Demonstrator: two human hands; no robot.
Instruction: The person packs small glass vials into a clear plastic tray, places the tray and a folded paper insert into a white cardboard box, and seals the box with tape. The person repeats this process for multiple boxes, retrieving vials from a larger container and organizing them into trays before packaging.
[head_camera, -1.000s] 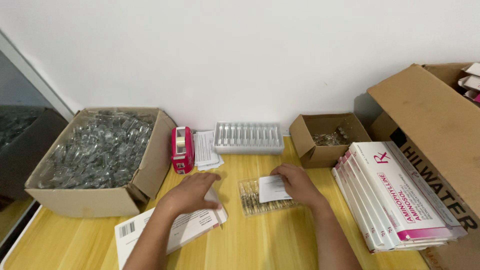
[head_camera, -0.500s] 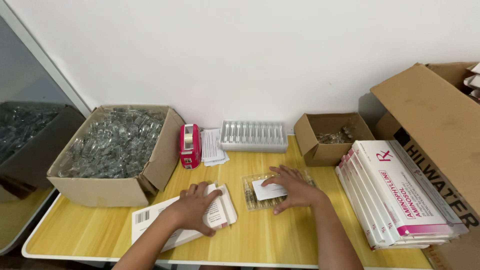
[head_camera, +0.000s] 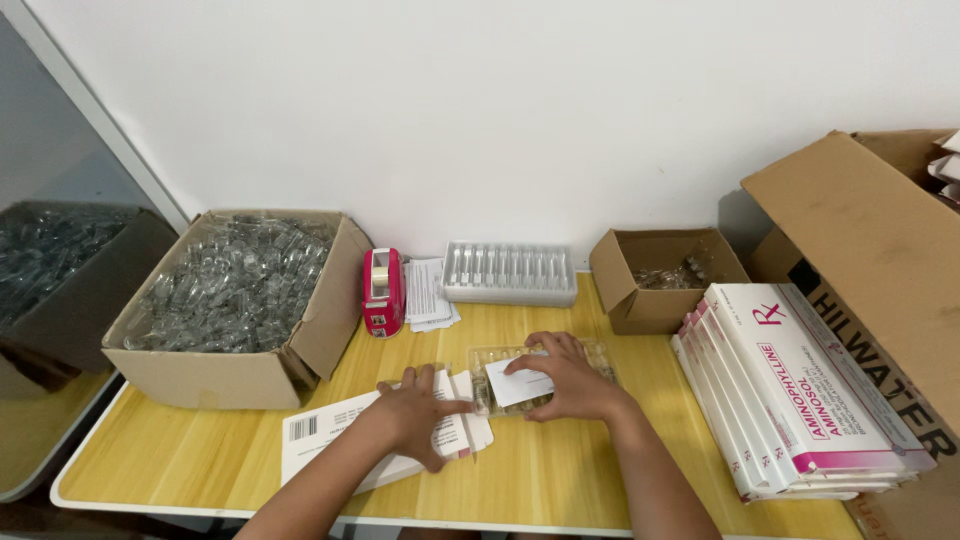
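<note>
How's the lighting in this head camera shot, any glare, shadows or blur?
Head view: even, soft light; sharp focus; mild sheen on the yellow wooden table; a shadow falls on the white wall behind the small open cardboard box; wide-angle bending at the edges.

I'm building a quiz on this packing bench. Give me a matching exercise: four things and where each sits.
Things:
1. tape dispenser
2. white paper slip
3. flat white carton
4. stack of white boxes

Places:
A. under the left hand
B. right end of the table
C. beside the big box of clear vials
D. under the right hand, on a clear tray

Pairs: 1-C, 2-D, 3-A, 4-B
</note>
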